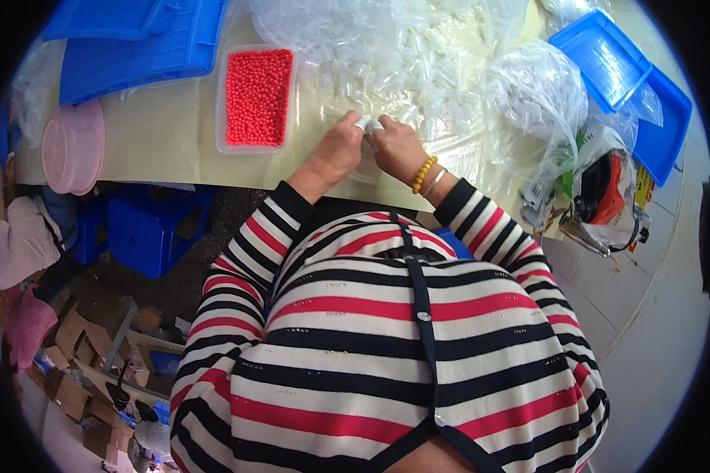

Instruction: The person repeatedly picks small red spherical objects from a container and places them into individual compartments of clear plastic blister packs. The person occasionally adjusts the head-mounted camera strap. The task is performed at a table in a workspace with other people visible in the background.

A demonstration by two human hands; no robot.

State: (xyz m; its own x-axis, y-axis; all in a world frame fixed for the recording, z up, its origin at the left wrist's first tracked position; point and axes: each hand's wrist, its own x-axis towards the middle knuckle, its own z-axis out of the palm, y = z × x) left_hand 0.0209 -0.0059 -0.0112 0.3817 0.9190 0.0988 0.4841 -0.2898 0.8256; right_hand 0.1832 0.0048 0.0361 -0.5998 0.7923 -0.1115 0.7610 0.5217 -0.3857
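The left hand (341, 150), nearer the upper-left red-bead tub (252, 149), is facing the right hand (398, 148), both curled, hold unclear.

Bright, fairly even indoor light over the table (170, 154); lamp or window not visible. Strong glare on the clear plastic pile (386, 55), whitish, highlights nearly blown, single pieces merging. More shiny streaks on the table film just right of the right hand (400, 148). Milder sheen on the blue trays (603, 63). Under the table at left it's dim, dark shadow around the blue stool (143, 232). Sweater (355, 351) well exposed, stripes crisp. Gap between left hand (338, 151) and right hand too small to read. Heavy fisheye: black rounded corners, edges bowed, lower-left boxes (72, 394) skewed and soft.
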